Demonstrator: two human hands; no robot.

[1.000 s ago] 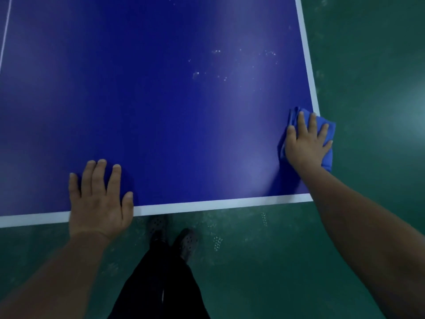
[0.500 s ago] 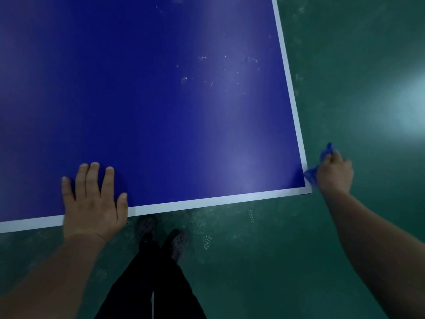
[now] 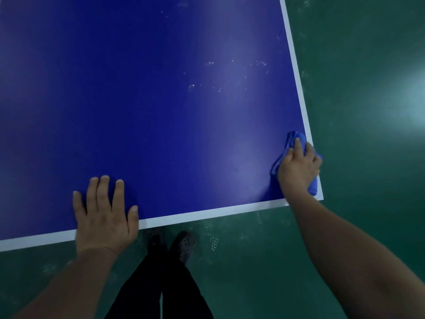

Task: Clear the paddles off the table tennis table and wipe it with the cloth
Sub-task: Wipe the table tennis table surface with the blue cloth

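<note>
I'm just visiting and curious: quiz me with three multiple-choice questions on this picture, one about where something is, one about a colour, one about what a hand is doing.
1. Where is the cloth?
A. near right corner of the table
B. table's middle
C. on the floor

2. What colour is the floor?
A. red
B. green
C. white

3. What is the left hand doing?
A. gripping a paddle
B. hanging in the air
C. resting flat on the table

Answers:
1 A: the right hand presses it by that corner.
2 B: green shows beyond the table's white edge lines.
3 C: its fingers lie straight across the near edge.
</note>
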